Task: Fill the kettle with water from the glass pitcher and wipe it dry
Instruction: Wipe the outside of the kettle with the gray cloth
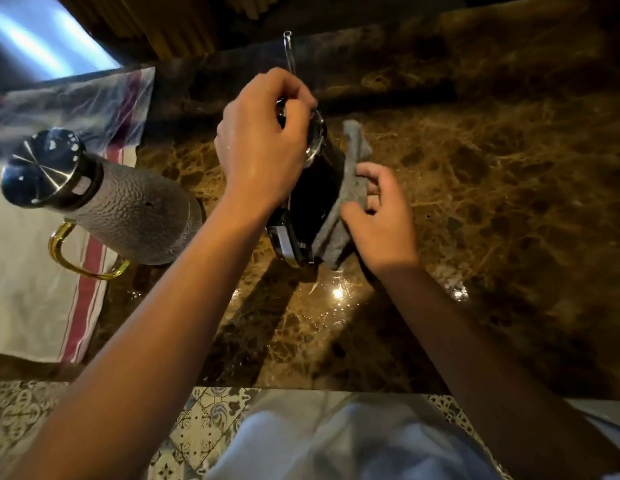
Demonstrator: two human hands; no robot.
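Note:
A black kettle with a steel rim stands on the brown marble counter, in the middle of the view. My left hand grips its top from above, fingers curled over the lid. My right hand presses a grey cloth against the kettle's right side, fingers curled over the cloth. The textured glass pitcher with a steel lid and a yellow handle stands to the left on a striped towel, apart from both hands.
The white towel with red stripes covers the counter's left part. A clear plastic bag lies behind the pitcher. Water drops glisten on the counter in front of the kettle. The counter's front edge runs near my body.

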